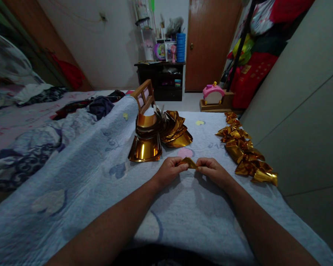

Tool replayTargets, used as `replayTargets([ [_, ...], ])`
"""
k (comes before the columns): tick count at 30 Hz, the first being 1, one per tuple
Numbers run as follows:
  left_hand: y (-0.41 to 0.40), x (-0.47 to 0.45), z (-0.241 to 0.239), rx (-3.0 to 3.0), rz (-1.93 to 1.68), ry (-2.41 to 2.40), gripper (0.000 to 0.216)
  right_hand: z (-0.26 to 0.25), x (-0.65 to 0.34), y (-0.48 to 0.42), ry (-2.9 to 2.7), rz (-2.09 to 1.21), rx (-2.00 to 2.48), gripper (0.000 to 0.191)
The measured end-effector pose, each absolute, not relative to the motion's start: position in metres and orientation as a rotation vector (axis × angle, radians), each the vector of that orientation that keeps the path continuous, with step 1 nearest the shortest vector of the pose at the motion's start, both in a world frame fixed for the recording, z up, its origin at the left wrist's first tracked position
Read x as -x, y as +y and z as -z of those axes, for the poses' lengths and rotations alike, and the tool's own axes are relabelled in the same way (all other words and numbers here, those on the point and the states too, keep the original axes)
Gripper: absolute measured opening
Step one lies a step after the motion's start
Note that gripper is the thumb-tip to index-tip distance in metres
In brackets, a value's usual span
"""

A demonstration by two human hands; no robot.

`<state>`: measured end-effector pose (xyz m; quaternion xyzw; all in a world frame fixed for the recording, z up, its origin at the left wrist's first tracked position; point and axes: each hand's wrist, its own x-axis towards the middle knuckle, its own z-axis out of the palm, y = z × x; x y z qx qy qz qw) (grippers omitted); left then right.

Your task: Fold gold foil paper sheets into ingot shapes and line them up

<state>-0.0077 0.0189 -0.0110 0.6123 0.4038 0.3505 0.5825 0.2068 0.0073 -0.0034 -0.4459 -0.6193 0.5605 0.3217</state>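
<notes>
A small folded piece of gold foil paper [189, 161] is held between my two hands, just above the blue quilted cover. My left hand [170, 170] pinches its left end with the thumb on top. At the other end, the thumb and fingers of my right hand [212, 169] grip the right corner. Beyond my left hand lie stacks of flat gold foil sheets [145, 148], slightly curved and fanned out. To the right of my right hand runs a row of folded gold foil pieces [242, 153], overlapping one another.
The quilted cover [100, 199] drapes over the surface and rises at the left. A small wooden frame [144, 96] stands behind the foil stacks. Rumpled clothes [100, 107] lie at left. A pale panel [302, 122] borders the right side; a pink toy [213, 95] sits beyond.
</notes>
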Motion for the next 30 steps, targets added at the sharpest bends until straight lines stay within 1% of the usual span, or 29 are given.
replayTargets([
  [4,0.0192,0.0062,0.0123,-1.433,-0.829,0.921,0.035,0.001,-0.2049,0.0059,-1.612,-1.464,1.13,0.014],
  [9,0.0191,0.0041,0.0121,-1.465,-0.817,0.911,0.034,0.0023,-0.2009,0.0074,-1.705,-1.389,1.158,0.029],
  [12,0.019,0.0032,0.0121,-1.478,-0.815,0.927,0.033,0.0043,-0.2003,0.0084,-1.753,-1.344,1.181,0.03],
  [23,0.0186,0.0074,0.006,-1.458,-0.867,0.977,0.039,0.0084,-0.2042,0.0093,-1.593,-1.447,1.172,0.035],
  [30,0.0194,0.0049,0.0129,-1.451,-0.898,0.995,0.045,0.0061,-0.2032,0.008,-1.541,-1.489,1.164,0.034],
])
